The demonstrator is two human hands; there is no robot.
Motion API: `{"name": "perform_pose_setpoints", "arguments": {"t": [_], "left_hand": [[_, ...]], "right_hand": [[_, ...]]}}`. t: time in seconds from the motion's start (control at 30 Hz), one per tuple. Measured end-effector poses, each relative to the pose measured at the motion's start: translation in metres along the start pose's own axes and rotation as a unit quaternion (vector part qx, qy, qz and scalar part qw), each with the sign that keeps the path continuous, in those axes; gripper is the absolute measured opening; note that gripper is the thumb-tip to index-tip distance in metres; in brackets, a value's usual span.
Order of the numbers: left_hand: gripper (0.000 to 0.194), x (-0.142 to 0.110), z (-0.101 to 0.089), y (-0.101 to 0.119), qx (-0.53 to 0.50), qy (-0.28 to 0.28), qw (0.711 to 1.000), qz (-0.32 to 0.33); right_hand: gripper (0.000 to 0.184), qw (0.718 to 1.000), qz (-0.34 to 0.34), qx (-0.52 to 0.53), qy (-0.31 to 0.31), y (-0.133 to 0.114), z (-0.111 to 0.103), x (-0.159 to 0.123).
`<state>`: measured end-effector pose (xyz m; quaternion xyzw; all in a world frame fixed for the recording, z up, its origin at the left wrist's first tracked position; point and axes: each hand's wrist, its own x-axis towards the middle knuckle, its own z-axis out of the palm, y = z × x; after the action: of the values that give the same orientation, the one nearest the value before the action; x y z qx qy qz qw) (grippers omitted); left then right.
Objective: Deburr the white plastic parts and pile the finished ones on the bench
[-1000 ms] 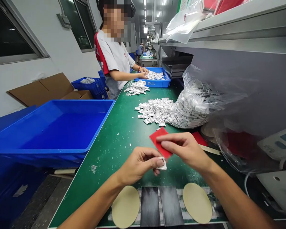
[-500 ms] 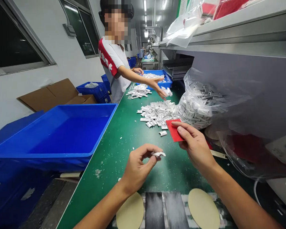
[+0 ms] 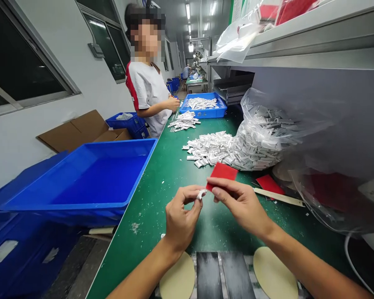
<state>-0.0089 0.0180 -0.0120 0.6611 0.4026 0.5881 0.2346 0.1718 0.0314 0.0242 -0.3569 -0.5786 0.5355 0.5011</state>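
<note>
My left hand (image 3: 182, 218) pinches a small white folded piece (image 3: 201, 194) between thumb and fingertips. My right hand (image 3: 239, 203) holds a red card (image 3: 222, 172) between thumb and fingers, and its lower corner sits almost against the white piece. Both hands are above the green work mat (image 3: 162, 203). A loose pile of small white pieces (image 3: 208, 148) lies beyond them, spilling from a clear plastic bag (image 3: 262, 137). To the right, a second red card (image 3: 269, 185) lies on the mat beside a long beige strip (image 3: 279, 197).
A co-worker (image 3: 148, 87) stands at the far left of the bench beside a blue tray (image 3: 202, 106) of white pieces. A large blue bin (image 3: 81, 178) stands along the bench's left edge. Shelving overhangs the right side. Round beige pads (image 3: 177, 278) lie nearest me.
My hands have come back together, bringing the red card to the white piece. The co-worker's arm has drawn back from the blue tray. The view has shifted slightly.
</note>
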Motion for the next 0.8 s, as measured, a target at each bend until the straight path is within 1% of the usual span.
{"name": "perform_pose_setpoints", "arguments": {"t": [0.03,0.13,0.17,0.2,0.27,0.3,0.33,0.37,0.43,0.47,0.53,0.57,0.6,0.63,0.67,0.8], "left_hand": [[0.013,0.000,0.001,0.000,-0.005,-0.002,1.000,-0.005],[0.008,-0.003,0.004,0.000,-0.030,0.004,0.999,-0.015],[0.007,-0.003,0.005,0.000,-0.040,0.007,0.999,-0.022],[0.007,-0.004,0.007,0.001,-0.050,0.009,0.998,-0.032],[0.005,-0.004,0.009,0.003,-0.070,0.005,0.996,-0.057],[0.005,-0.003,0.010,0.004,-0.079,0.000,0.995,-0.067],[0.006,-0.002,0.011,0.006,-0.087,-0.006,0.993,-0.076],[0.007,-0.001,0.011,0.008,-0.095,-0.010,0.992,-0.083],[0.009,0.002,0.011,0.011,-0.106,-0.017,0.990,-0.095],[0.009,0.003,0.011,0.012,-0.110,-0.018,0.989,-0.100],[0.009,0.004,0.011,0.012,-0.113,-0.022,0.988,-0.103],[0.008,0.003,0.010,0.012,-0.113,-0.022,0.988,-0.099],[0.006,0.002,0.009,0.010,-0.112,-0.020,0.989,-0.090],[0.004,0.001,0.008,0.009,-0.109,-0.014,0.991,-0.075],[0.002,-0.001,0.007,0.007,-0.105,-0.005,0.993,-0.057],[0.017,-0.007,0.003,0.002,-0.082,0.031,0.996,0.019]], "right_hand": [[0.029,1.000,-0.004,0.006,0.005,-0.001,0.000,0.000],[0.032,0.997,0.015,0.023,-0.067,-0.002,-0.002,0.002],[0.032,0.997,0.017,0.023,-0.070,-0.002,-0.003,0.003],[0.032,0.998,0.013,0.022,-0.049,-0.001,-0.004,0.005],[0.034,0.999,-0.004,0.019,0.032,0.000,-0.006,0.007],[0.035,0.998,-0.010,0.020,0.053,0.000,-0.007,0.007],[0.036,0.998,-0.010,0.018,0.052,0.000,-0.007,0.007],[0.036,0.999,-0.009,0.013,0.038,0.000,-0.007,0.007],[0.031,1.000,-0.009,-0.004,0.016,0.001,-0.007,0.006],[0.028,0.999,-0.013,-0.013,0.028,0.001,-0.007,0.006],[0.025,0.995,-0.028,-0.025,0.090,0.002,-0.007,0.007],[0.026,0.992,-0.035,-0.025,0.121,0.003,-0.008,0.009],[0.026,0.990,-0.039,-0.023,0.137,0.003,-0.008,0.010],[0.027,0.989,-0.039,-0.019,0.138,0.002,-0.009,0.010],[0.028,0.991,-0.037,-0.014,0.128,0.002,-0.008,0.011],[0.031,0.998,-0.017,0.010,0.063,-0.003,-0.002,0.005]]}}
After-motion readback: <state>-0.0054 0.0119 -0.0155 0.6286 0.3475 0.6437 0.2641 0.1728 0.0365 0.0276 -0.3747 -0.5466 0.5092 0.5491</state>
